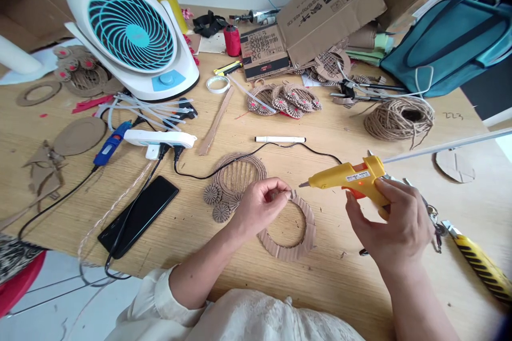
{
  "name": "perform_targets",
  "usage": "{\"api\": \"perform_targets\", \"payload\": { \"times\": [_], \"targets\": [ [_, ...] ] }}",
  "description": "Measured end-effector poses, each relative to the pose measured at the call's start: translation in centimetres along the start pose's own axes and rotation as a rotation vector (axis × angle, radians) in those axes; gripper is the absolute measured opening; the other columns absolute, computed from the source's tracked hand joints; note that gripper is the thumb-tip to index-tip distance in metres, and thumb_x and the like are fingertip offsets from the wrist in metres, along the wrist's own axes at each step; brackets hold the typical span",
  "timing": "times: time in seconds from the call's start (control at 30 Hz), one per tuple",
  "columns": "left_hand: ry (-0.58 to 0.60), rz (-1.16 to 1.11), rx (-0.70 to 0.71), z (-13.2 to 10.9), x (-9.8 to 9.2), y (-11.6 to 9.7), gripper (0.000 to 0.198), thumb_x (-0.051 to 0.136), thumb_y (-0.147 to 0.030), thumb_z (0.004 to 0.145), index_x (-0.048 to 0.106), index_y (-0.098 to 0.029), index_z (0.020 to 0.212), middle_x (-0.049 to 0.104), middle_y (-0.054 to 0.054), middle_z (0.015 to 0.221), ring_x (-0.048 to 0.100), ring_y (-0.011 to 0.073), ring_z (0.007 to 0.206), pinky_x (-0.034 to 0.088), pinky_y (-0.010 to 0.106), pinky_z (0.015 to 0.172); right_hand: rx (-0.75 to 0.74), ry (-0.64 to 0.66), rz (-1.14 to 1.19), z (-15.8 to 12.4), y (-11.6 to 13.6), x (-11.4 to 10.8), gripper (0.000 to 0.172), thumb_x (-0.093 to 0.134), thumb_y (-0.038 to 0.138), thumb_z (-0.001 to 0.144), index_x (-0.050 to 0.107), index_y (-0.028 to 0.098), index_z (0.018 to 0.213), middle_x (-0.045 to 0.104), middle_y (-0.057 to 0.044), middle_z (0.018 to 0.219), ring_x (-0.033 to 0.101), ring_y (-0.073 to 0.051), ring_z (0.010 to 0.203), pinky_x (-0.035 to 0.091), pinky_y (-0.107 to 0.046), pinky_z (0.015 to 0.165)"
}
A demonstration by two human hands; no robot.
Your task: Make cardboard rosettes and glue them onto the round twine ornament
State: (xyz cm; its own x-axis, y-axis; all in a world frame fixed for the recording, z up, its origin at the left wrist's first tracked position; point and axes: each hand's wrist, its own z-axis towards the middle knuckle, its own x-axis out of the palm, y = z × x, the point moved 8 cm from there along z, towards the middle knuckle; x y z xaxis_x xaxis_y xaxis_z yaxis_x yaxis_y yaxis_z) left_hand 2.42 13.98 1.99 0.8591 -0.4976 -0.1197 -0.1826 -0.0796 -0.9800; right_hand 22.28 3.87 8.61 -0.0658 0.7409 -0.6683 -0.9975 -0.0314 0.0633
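My right hand (394, 218) grips a yellow hot glue gun (348, 173) by its handle, with a finger near the orange trigger. Its nozzle points left, above and apart from a corrugated cardboard ring (308, 224). My left hand (260, 205) is closed in a pinch at the ring's upper edge; the fingertips hide the exact spot they hold. Just behind the left hand lies a round twine-strung cardboard piece (240, 170), with several pleated cardboard rosettes (221, 211) at its lower left.
A white power strip (160, 138), a black phone (138, 216) and a fan (132, 37) stand left. The glue gun's black cord crosses mid-table past a white marker (280, 139). At right are a twine ball (384, 122), a yellow utility knife (480, 261) and a teal bag (444, 48).
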Motion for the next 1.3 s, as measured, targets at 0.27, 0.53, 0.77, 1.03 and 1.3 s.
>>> {"api": "perform_targets", "payload": {
  "times": [0.27, 0.53, 0.77, 1.03, 1.3],
  "targets": [
    [-0.062, -0.284, -0.11, 0.3, -0.5, 1.1, 0.023, 0.071, -0.038, 0.078, 0.07, -0.017, 0.084, 0.056, -0.003, 0.066, 0.041, 0.0066, 0.056, 0.028, 0.02, 0.051, 0.442, 0.291, 0.265, -1.7, -5.4, 6.9, 0.04, 0.073, 0.046, 0.079, 0.062, 0.018, 0.106, 0.071, -0.005, 0.087, 0.067, -0.02, 0.07, 0.05, -0.031, 0.063],
    [-0.014, -0.698, -0.207, 0.4, 0.0, 1.9, 0.031, 0.084, -0.036, 0.07, 0.066, -0.015, 0.086, 0.067, 0.001, 0.073, 0.044, 0.002, 0.054, 0.021, 0.012, 0.044, 0.32, 0.347, 0.177, -3.0, -6.6, 9.2, 0.046, 0.069, 0.052, 0.08, 0.065, 0.017, 0.109, 0.068, -0.013, 0.103, 0.064, -0.029, 0.094, 0.051, -0.046, 0.085],
    [0.073, -1.022, -0.259, 0.3, 1.3, 1.9, 0.03, 0.09, -0.024, 0.066, 0.069, -0.014, 0.085, 0.071, 0.001, 0.08, 0.047, -0.0016, 0.05, 0.028, 0.007, 0.042, 0.434, 0.519, 0.916, -2.2, 0.8, 7.9, 0.029, 0.063, 0.037, 0.093, 0.062, 0.026, 0.119, 0.065, -0.01, 0.113, 0.063, -0.022, 0.098, 0.052, -0.04, 0.089],
    [0.117, -1.014, -0.273, -0.1, 2.5, 2.2, 0.026, 0.089, -0.021, 0.068, 0.072, -0.013, 0.087, 0.074, 0.002, 0.079, 0.065, 0.0044, 0.06, 0.052, 0.01, 0.052, 0.985, 0.616, 1.681, -4.8, 6.1, 10.2, 0.019, 0.082, 0.037, 0.079, 0.07, 0.024, 0.087, 0.063, 0.001, 0.078, 0.055, -0.009, 0.069, 0.047, -0.022, 0.066],
    [0.148, -0.977, -0.299, -0.4, 3.5, 2.6, 0.03, 0.09, -0.025, 0.068, 0.073, -0.013, 0.089, 0.076, 0.002, 0.079, 0.068, 0.0058, 0.06, 0.059, 0.013, 0.058, 1.24, 0.578, 1.845, -5.9, 6.0, 10.4, 0.022, 0.086, 0.035, 0.074, 0.073, 0.024, 0.088, 0.066, 0.001, 0.085, 0.058, -0.008, 0.069, 0.051, -0.021, 0.068]
  ]
}}
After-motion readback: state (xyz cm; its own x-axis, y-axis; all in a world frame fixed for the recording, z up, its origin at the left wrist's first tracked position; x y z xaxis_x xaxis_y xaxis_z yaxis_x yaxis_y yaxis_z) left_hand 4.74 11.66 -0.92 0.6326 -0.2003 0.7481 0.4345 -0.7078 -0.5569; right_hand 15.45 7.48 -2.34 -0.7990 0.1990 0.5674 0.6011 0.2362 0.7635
